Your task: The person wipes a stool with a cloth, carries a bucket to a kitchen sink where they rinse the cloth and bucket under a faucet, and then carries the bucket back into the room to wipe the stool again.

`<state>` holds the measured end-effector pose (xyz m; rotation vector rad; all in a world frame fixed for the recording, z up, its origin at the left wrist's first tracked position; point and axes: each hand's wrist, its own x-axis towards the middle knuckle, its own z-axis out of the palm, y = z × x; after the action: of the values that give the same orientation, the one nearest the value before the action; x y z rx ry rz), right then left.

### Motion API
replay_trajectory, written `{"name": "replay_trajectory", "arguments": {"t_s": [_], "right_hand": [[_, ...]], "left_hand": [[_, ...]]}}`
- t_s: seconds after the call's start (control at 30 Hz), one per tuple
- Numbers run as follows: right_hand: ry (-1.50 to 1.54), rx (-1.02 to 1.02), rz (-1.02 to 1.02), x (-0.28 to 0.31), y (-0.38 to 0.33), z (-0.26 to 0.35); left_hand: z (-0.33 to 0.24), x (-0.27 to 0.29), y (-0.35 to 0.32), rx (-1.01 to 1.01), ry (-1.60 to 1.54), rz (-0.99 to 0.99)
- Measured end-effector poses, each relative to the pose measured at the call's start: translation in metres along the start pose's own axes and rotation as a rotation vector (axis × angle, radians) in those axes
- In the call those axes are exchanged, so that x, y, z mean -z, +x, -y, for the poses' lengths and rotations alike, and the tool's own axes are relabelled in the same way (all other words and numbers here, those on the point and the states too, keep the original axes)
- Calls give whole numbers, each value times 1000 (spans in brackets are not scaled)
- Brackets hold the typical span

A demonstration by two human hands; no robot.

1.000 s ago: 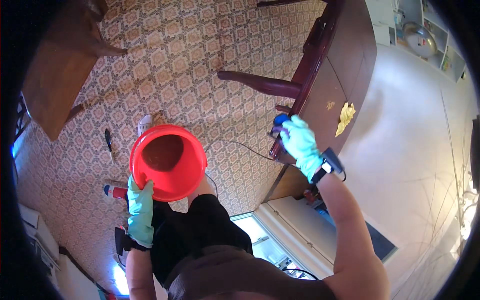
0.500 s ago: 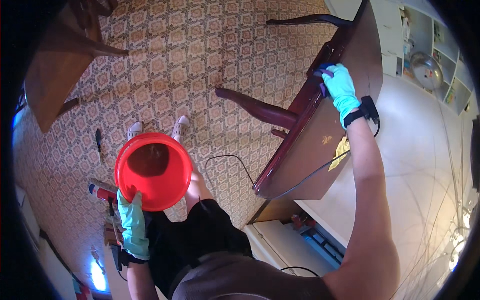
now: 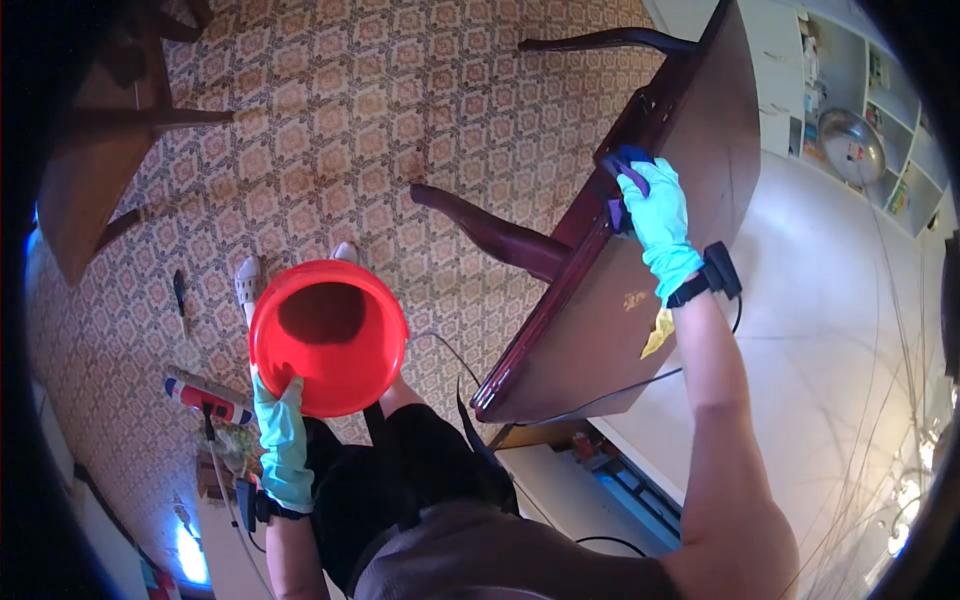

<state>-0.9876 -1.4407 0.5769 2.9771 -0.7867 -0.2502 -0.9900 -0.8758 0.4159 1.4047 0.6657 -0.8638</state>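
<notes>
My left hand, in a mint-green rubber glove, grips the near rim of a red bucket. The bucket is tilted so that its mouth faces me, with dark liquid or shadow at its far side. My right hand, gloved the same way, presses a dark blue and purple cloth on the reddish-brown wooden edge of a table. The table lies tipped over, its brown flat face turned toward the right and its curved legs pointing left. My fingers partly hide the cloth.
A yellow cloth and a black cord lie by the tabletop, over a white surface. Left on the patterned floor are a dark-handled tool and a red-and-blue cylinder. Wooden furniture stands at far left. Shelves hold a metal bowl.
My right hand has slid the cloth nearer to me and left along the table's edge. The bucket has shifted right with my left hand. The whole view has also shifted a little.
</notes>
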Motion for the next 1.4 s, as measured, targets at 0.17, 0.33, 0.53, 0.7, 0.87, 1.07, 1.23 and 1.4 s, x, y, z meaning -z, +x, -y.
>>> {"name": "replay_trajectory", "arguments": {"t_s": [0.17, 0.33, 0.53, 0.7, 0.87, 1.07, 1.23, 1.4], "right_hand": [[-59, 137, 89, 2, -57, 59], [162, 268, 362, 13, -84, 58], [-107, 46, -40, 28, 109, -18], [-538, 166, 25, 0, 186, -92], [-488, 237, 132, -15, 109, -22], [-391, 339, 341, -6, -35, 73], [-265, 306, 466, -4, -148, 159], [-456, 605, 476, -63, -299, 191]], "left_hand": [[5, 4, 0, -12, 28, 26], [-20, -17, 8, 11, -124, 78], [-1, 12, 13, 32, 15, -39], [-11, -10, 24, 33, 53, -60], [-10, 5, 11, 47, 18, -38], [-28, 12, 9, 14, -36, 48], [-62, 41, -6, -6, -75, 108], [-112, 76, -13, -18, -63, 144]]}}
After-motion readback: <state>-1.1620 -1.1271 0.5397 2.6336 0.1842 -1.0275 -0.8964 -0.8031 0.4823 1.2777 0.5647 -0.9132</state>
